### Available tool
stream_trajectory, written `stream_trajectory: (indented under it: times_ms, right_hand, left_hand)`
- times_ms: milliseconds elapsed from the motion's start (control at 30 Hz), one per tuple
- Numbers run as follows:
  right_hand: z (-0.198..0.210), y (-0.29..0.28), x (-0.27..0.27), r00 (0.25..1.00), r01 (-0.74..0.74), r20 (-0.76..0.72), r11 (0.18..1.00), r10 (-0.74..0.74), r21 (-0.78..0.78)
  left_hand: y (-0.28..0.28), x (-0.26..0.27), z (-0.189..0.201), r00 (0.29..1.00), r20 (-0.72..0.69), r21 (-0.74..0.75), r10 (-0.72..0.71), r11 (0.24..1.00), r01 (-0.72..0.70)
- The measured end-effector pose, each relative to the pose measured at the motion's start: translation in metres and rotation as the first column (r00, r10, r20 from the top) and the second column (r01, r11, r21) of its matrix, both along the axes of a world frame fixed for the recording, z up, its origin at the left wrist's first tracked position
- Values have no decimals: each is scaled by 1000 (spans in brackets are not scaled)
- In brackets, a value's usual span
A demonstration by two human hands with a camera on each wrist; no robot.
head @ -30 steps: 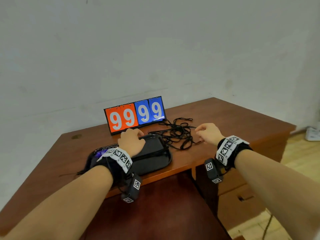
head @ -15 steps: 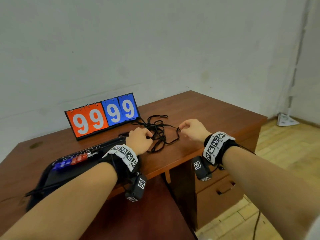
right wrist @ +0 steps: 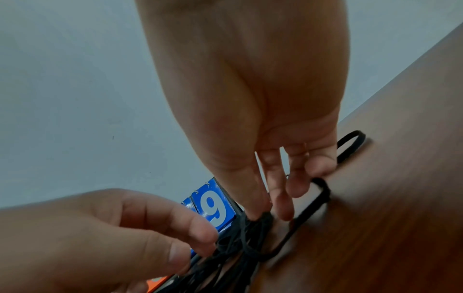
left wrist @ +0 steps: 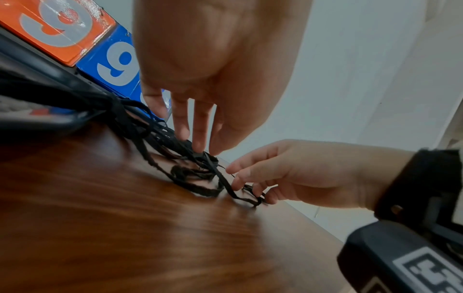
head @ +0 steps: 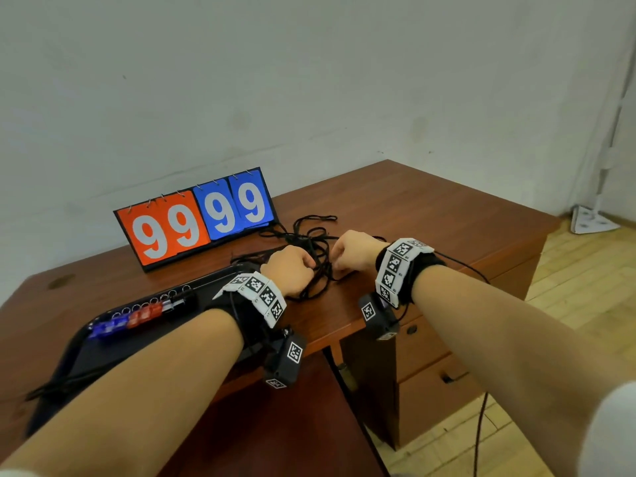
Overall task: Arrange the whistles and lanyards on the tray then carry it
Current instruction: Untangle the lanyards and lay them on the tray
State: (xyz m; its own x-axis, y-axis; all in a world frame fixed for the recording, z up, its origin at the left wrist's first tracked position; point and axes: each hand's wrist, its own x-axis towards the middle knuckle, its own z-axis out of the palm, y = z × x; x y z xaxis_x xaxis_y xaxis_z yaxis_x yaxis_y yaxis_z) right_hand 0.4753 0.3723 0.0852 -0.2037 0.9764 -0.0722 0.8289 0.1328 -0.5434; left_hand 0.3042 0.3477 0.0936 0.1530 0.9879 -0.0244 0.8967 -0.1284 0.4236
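Head view, item by item, largest first. Desk [head: 430, 208]: brown wood, bearing everything listed. Tray [head: 82, 352]: black, at the desk's near left, partly under the left forearm; it lies to the left of both hands. Scoreboard [head: 196, 222]: flip cards reading 99 and 99, upright behind the tray. Lanyards [head: 311, 242]: black cords in one loose tangle on the bare desk, just right of the tray's far end, strands trailing back toward the tray; the tangle sits between the two hands, with loops spreading away toward the scoreboard. Left hand [head: 289, 270]: on the tray side of the tangle, fingertips brought together on a knot of cords [left wrist: 203, 156], pinching it. Right hand [head: 354, 251]: on the far side from the tray, fingers curled and hooked into strands [right wrist: 260, 220] near the desk surface. Whistles [head: 132, 320]: blue and red, in a row along the tray's far edge, split rings showing, already placed. Judgement: the bundle has to travel leftward onto the tray; the left hand is the nearer to that destination, while the right hand gathers the outlying loops inward. Risk: trailing loops may drag or snag.
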Motion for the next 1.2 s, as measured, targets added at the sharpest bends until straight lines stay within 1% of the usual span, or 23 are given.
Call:
stream_trajectory:
  times_ms: [267, 367, 467, 600, 700, 767, 800, 867, 933, 1000, 1100, 1167, 1200]
  right_hand:
    - [-4, 14, -25, 993, 29, 120, 997, -20, -74]
    - [-4, 15, -23, 995, 50, 92, 996, -43, -73]
    - [-2, 17, -17, 994, 103, 56, 992, -98, -78]
    - [-1, 20, -8, 983, 173, 80, 983, -167, -64]
    - [-1, 26, -3, 977, 194, 91, 981, -194, 5]
    - [-1, 30, -1, 975, 186, 115, 981, -190, 48]
    - [-1, 33, 0, 976, 169, 132, 985, -173, 42]
    - [-1, 37, 0, 977, 128, 174, 992, -125, -8]
    - [-2, 41, 0, 975, 126, 191, 990, -111, -68]
    - [-2, 42, 0, 973, 148, 190, 985, -129, -93]
    - [0, 41, 2, 972, 181, 170, 979, -164, -90]
    - [0, 41, 6, 972, 218, 101, 975, -212, -48]
    - [0, 41, 9, 970, 241, 35, 971, -241, -5]
  left_hand:
    - [2, -13, 2, 999, 33, -30, -26, 999, 27]
    - [3, -15, 2, 997, 50, -45, -59, 997, 62]
    - [8, -17, 1, 995, 78, -63, -67, 995, 72]
    - [13, -17, 0, 994, 86, -75, -65, 995, 72]
    - [16, -15, 0, 996, 68, -44, -65, 997, 68]
    - [18, -14, -1, 995, 63, -39, -74, 996, 76]
    - [19, -14, 0, 995, 61, -50, -79, 995, 82]
    - [21, -13, -1, 994, 64, -92, -84, 992, 90]
    - [22, -13, -3, 994, 60, -131, -93, 986, 100]
    - [24, -13, -4, 993, 51, -150, -102, 983, 109]
    - [25, -14, -5, 993, 58, -154, -106, 982, 114]
    - [25, -15, -6, 993, 61, -155, -105, 981, 114]
    - [24, -15, -6, 993, 66, -154, -102, 982, 111]
